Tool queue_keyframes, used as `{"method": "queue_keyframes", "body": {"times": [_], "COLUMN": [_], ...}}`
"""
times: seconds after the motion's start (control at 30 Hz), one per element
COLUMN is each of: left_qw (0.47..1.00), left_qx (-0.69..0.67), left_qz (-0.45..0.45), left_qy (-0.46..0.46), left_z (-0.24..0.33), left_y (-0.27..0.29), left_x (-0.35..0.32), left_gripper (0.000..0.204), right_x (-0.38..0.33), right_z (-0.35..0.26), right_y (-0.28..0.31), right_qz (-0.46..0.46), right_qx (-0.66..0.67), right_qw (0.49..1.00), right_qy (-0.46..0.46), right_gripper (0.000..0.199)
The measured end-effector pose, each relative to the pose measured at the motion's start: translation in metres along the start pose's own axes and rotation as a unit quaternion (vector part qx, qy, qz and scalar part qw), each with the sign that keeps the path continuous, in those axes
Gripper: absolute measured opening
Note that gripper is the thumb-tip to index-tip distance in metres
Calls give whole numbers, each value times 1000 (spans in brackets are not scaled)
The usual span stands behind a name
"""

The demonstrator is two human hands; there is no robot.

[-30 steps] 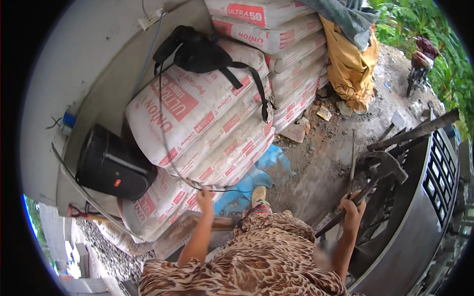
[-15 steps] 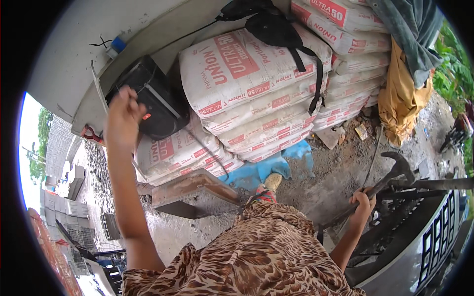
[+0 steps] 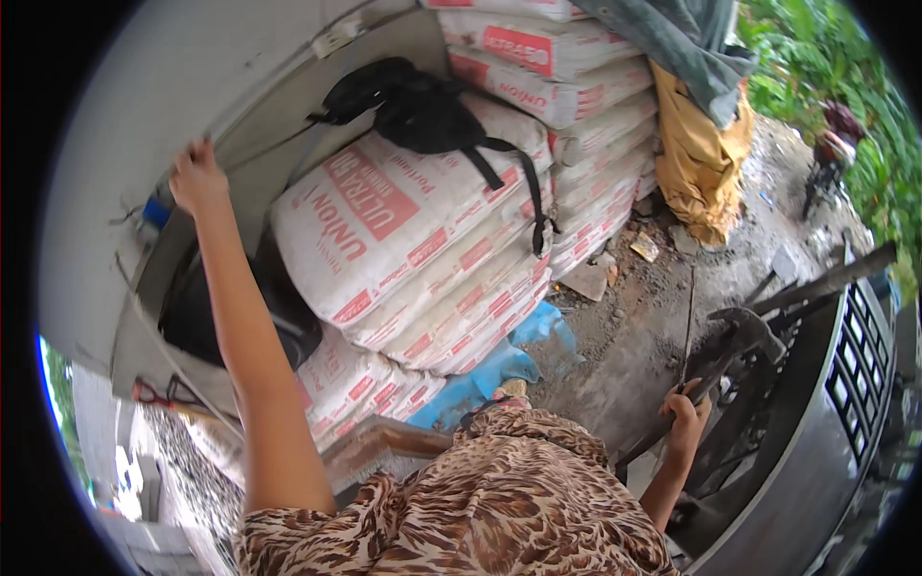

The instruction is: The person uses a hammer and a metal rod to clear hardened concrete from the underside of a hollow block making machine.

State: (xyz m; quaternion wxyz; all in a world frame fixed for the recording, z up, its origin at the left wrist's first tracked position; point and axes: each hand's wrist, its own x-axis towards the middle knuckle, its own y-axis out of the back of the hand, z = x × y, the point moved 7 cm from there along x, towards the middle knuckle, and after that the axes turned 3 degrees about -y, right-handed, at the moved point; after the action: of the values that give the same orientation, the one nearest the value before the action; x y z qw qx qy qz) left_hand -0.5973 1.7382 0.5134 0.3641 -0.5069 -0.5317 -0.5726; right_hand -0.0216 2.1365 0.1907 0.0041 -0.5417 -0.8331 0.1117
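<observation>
My left hand [image 3: 200, 180] is raised at the wall on the left, its fingers pinched together. A tiny dark thing seems to show at the fingertips, too small to name. A thin dark cord runs behind the hand. Just below and left of it, a small blue object [image 3: 155, 211] sits against the wall. Low at the right, my right hand [image 3: 686, 422] is closed round the handle of a claw hammer [image 3: 754, 331]. The hammer's dark metal head points up and away from me.
Stacked cement bags [image 3: 413, 240] fill the middle, with a black bag [image 3: 423, 115] on top. A black case [image 3: 206, 317] stands left, partly behind my arm. Blue sheeting [image 3: 480, 384] lies underneath. Yellow-brown cloth [image 3: 706, 182] hangs beyond; a dark metal frame [image 3: 816, 432] stands right.
My left hand has moved up and left, from in front of the black case to the wall. The view has swung, shifting the bags leftward. My right hand still grips the hammer.
</observation>
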Motion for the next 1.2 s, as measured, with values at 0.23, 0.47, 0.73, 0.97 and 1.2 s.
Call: {"method": "queue_keyframes", "body": {"times": [0.23, 0.47, 0.73, 0.97, 1.2], "left_qw": [911, 404, 253, 94, 29], "left_qx": [-172, -583, -688, -745, -698], "left_qz": [-373, -512, -658, -645, -702], "left_qy": [29, 484, 174, 144, 137], "left_z": [60, 176, 345, 471, 572], "left_y": [-43, 59, 103, 150, 164], "left_x": [-220, -309, -311, -326, -358], "left_gripper": [45, 36, 46, 30, 16], "right_x": [1, 16, 27, 41, 101], "right_z": [6, 17, 20, 3, -1], "right_y": [3, -18, -75, -71, -5], "right_qz": [48, 78, 25, -21, -27], "right_qx": [-71, -102, -258, -395, -355], "right_qw": [996, 992, 966, 917, 933], "right_qy": [6, -3, 2, 52, 47], "right_gripper": [8, 12, 18, 24, 18]}}
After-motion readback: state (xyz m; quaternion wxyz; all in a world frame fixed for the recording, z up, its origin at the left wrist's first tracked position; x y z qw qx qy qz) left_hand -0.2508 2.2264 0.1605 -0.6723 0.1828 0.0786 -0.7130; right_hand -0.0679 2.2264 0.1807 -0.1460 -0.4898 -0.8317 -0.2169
